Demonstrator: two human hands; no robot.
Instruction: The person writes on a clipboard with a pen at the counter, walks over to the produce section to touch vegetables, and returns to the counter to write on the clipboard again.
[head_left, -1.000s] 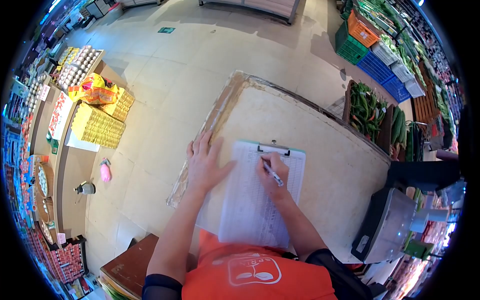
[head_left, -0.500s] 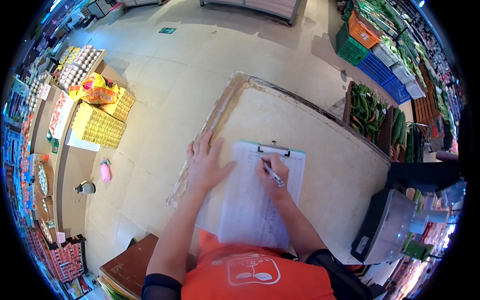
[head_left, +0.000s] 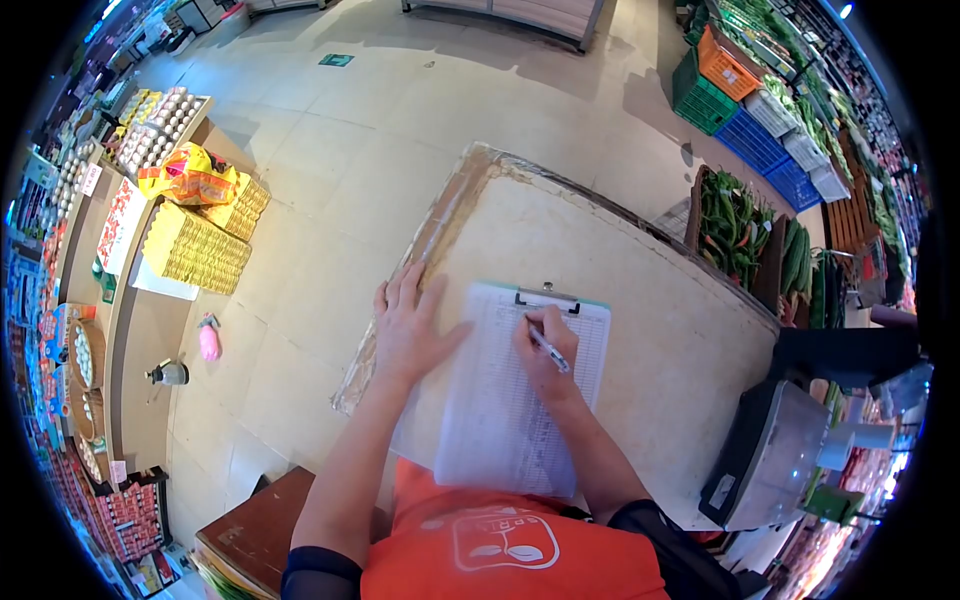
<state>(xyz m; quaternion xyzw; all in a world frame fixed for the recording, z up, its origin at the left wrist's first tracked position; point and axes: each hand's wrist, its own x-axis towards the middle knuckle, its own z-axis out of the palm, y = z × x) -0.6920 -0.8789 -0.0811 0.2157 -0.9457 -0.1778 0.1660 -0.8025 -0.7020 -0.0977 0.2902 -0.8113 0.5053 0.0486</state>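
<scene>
A clipboard with printed sheets lies on the worn, pale tabletop in front of me. My right hand is closed around a pen and rests on the upper part of the top sheet. The pen's tip is near the metal clip, partly covered by my fingers. To the left of the clipboard, my left hand lies flat on the table's left edge with its fingers spread. Its thumb points toward the paper and it holds nothing.
A dark scale-like machine stands at the table's right end. Beyond the far edge are a crate of green peppers and stacked plastic crates. On the left, an egg display has yellow egg trays beside it.
</scene>
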